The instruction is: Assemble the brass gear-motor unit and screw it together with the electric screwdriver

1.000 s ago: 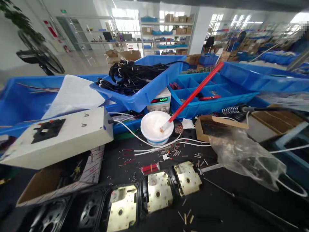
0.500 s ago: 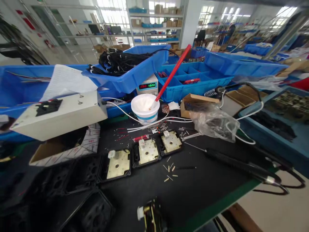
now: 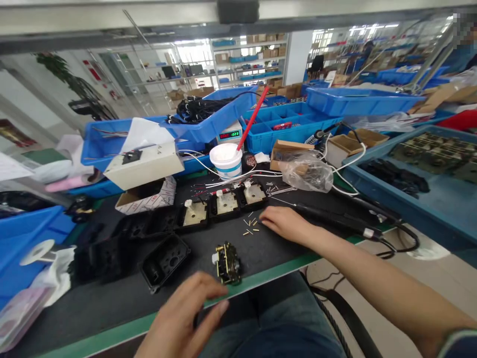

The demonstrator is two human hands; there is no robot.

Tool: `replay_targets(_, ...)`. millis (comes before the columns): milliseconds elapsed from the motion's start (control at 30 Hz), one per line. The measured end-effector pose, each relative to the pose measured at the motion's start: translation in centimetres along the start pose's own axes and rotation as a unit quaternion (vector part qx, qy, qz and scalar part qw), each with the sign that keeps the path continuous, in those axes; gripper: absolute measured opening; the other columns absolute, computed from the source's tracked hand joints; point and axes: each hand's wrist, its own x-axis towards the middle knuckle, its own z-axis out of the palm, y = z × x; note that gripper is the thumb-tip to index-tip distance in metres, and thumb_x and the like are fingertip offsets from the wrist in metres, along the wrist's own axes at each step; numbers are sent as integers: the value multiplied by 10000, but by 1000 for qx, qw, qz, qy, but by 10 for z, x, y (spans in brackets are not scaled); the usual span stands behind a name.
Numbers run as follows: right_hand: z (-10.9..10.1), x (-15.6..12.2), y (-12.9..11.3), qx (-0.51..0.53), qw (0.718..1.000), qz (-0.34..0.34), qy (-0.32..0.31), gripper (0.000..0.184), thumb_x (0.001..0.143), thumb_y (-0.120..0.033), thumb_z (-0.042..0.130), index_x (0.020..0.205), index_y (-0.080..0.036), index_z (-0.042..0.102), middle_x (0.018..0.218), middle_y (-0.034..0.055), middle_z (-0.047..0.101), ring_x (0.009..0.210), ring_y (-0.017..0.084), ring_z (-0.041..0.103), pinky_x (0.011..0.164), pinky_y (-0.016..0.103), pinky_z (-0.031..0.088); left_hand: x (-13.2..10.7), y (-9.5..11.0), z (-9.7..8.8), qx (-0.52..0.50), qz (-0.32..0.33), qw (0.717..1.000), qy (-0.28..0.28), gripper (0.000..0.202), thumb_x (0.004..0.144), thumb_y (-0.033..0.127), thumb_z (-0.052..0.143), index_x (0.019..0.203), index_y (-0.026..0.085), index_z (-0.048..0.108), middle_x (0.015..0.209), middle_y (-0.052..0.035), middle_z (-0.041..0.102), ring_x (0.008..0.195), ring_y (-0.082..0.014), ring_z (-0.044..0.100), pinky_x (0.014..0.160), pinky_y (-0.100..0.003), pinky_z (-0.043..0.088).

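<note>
My left hand (image 3: 188, 313) is at the bench's front edge, thumb and fingers apart, holding nothing. Just beyond its fingertips stands a small mechanism (image 3: 228, 263) with brass plates, dark parts and a white knob. My right hand (image 3: 285, 223) reaches in from the right, fingers closed and pointing down at the mat. What is under its fingertips is hidden. Beside those fingers lie several small brass and silver pins (image 3: 251, 223). Black housings with brass plates and white knobs, such as one (image 3: 195, 213), stand in a row behind. An empty black housing (image 3: 166, 261) sits left of the mechanism.
A long black electric screwdriver (image 3: 331, 219) lies by my right forearm. Behind the row are a white tub (image 3: 226, 161) with a red stick, loose white cables and a plastic bag (image 3: 307, 171). Blue bins (image 3: 410, 199) flank the bench, and a metal beam (image 3: 167, 22) crosses overhead.
Both hands have come into view, the right to the pins and the left to the front edge. The camera view has shifted, showing more of the bench. The thin black rod by the pins is now covered.
</note>
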Motion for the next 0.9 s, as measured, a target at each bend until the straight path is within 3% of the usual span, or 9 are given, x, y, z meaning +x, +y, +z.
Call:
replay_targets(100,4,41,0,-48,997,-47,-45,179,864,-145,478,899,-137,653,908,114,671,839,219,646,722,310,497,69,20,-13,152,1,988,-23,143,869,268,483,898,218,615,906,-35,617,868,-188,594,784,-319,489)
replay_targets(167,6,53,1,-72,992,-74,-75,193,843,-100,477,857,-131,667,876,125,679,822,233,651,699,317,494,108,23,-14,245,4,966,-88,134,856,234,501,900,193,621,917,-53,616,907,-214,583,819,-355,471)
replay_targets(233,6,59,2,-83,987,-99,-100,213,839,-85,469,844,-135,676,857,121,686,820,237,651,697,322,491,138,18,-9,270,4,954,-131,101,814,204,558,866,171,638,898,-68,627,922,-240,585,832,-375,464)
replay_targets(333,6,64,3,-84,982,-121,-121,233,847,-81,450,849,-130,678,849,119,691,822,241,650,704,337,488,164,8,6,278,-15,941,-193,91,751,208,642,820,149,654,873,-82,645,904,-254,603,795,-381,484)
replay_targets(533,-5,57,6,-49,990,-90,-99,135,789,-91,522,848,-95,644,838,142,681,785,255,648,649,323,476,173,1,29,282,-77,917,-273,212,807,327,612,893,133,616,919,-50,642,869,-173,610,776,-376,511)
replay_targets(667,-18,34,12,8,999,-21,-36,77,797,-128,527,845,-126,587,797,75,663,710,183,628,606,259,461,173,2,30,255,-68,927,-265,143,802,264,608,845,128,624,900,-66,657,847,-188,620,753,-358,504)
replay_targets(733,-17,17,11,107,994,23,15,33,806,-167,538,818,-153,565,750,26,645,670,136,609,595,219,460,169,2,19,235,-52,940,-242,109,812,237,579,837,141,626,900,-71,668,853,-205,624,749,-342,488)
replay_targets(833,-6,-11,-2,348,929,91,90,66,793,-245,586,789,-180,574,741,2,632,657,115,596,605,204,479,148,1,-7,204,-46,961,-182,150,870,278,493,912,181,601,898,-32,671,840,-180,622,731,-296,467)
replay_targets(900,7,-24,-18,458,877,112,94,79,779,-268,615,789,-190,604,769,6,638,680,119,602,624,212,492,122,-2,-23,153,-52,981,-109,133,867,292,511,915,197,591,854,5,669,783,-145,623,693,-253,460)
